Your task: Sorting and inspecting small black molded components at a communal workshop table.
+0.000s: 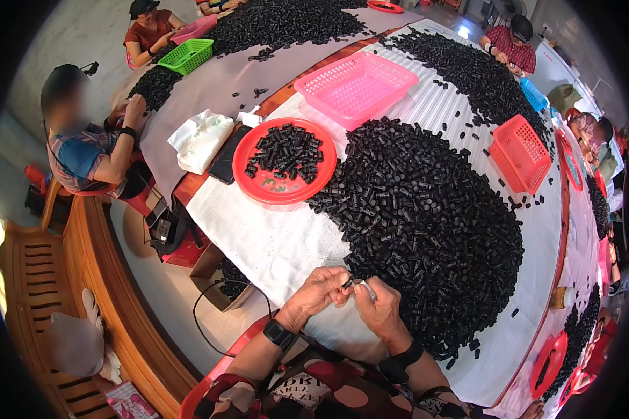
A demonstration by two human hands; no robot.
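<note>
Close in front of me, at the near edge of the table, my left hand (313,293) is closed in a pinch on a small black piece (347,284). My right hand (382,311) meets it and is closed round a small pale grey tool (365,288); its exact kind is too small to tell. The tool's tip is at the black piece. Just beyond both hands spreads a large pile of short black cylindrical pieces (426,230). A round red plastic tray (242,167) to the far left of the pile holds more such pieces.
A pink basket (356,87) and a red basket (521,153) stand beyond the pile. A white plastic bag (199,142) and a dark flat object (227,157) lie left of the tray. Co-workers sit around the tables. A wooden bench (112,293) is at my left.
</note>
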